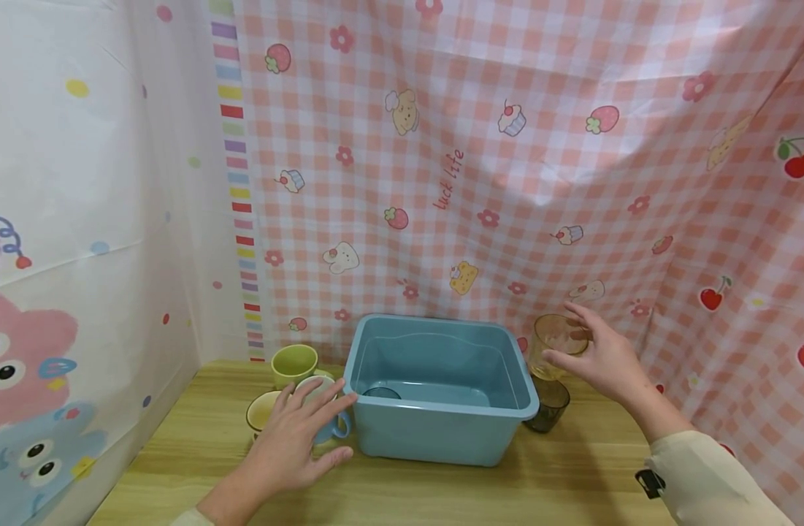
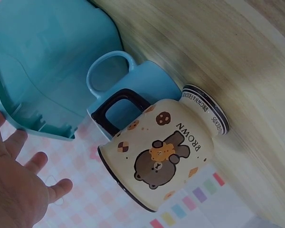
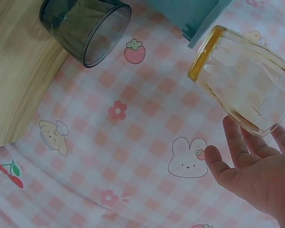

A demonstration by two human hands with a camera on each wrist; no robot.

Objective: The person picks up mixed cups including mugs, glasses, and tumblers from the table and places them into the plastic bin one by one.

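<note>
A see-through amber glass tumbler (image 3: 247,76) with a thick yellow base hangs off the table beside the blue bin (image 1: 441,437). My right hand (image 1: 605,358) grips it near the rim, fingers and thumb spread around it. Below stands a dark smoky glass (image 1: 551,410), apart from the tumbler in the right wrist view. My left hand (image 1: 296,438) spreads its straight fingers by the bin's left front corner, holding nothing. Next to it are a cream mug (image 2: 156,152) with a brown bear print and a light blue mug (image 2: 142,85). A green mug (image 1: 295,363) stands behind them.
Inside the bin, at its left front, shows the round rim of a glass (image 1: 382,393). The wooden table (image 1: 428,497) meets a pink checked cloth (image 1: 402,168) at the back and right, and a white printed cloth (image 1: 99,219) at the left.
</note>
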